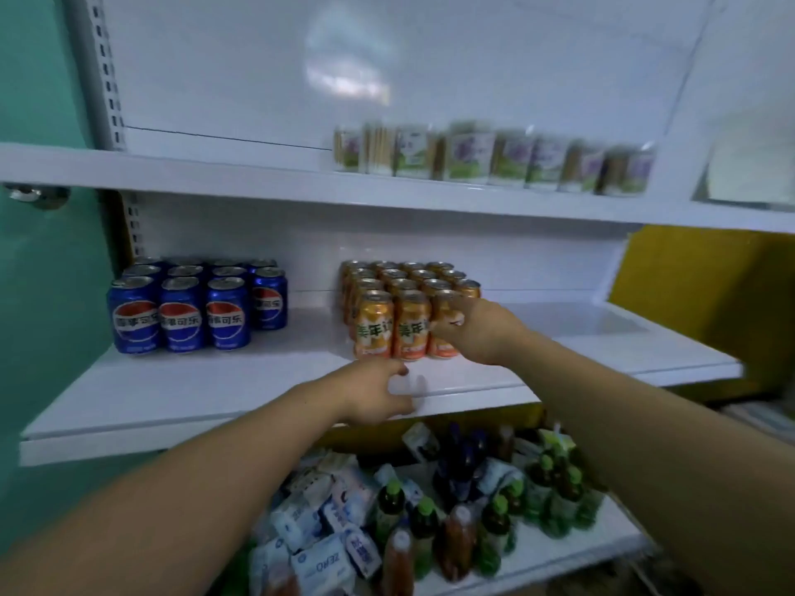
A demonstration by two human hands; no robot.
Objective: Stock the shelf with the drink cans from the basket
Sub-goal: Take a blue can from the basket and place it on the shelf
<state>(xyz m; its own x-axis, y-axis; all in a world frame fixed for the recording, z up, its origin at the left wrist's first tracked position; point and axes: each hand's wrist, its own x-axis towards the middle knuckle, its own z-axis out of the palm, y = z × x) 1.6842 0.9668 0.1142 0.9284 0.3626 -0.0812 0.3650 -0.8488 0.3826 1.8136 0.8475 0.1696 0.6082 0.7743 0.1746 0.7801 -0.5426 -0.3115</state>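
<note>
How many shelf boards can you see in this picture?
3: the top shelf holding cartons; the middle shelf with drink cans; the bottom shelf with bottles and packets. More may lie outside view.

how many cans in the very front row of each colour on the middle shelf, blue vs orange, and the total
blue cans: 3
orange cans: 3, the rightmost one gripped by the right hand
total: 6
</note>
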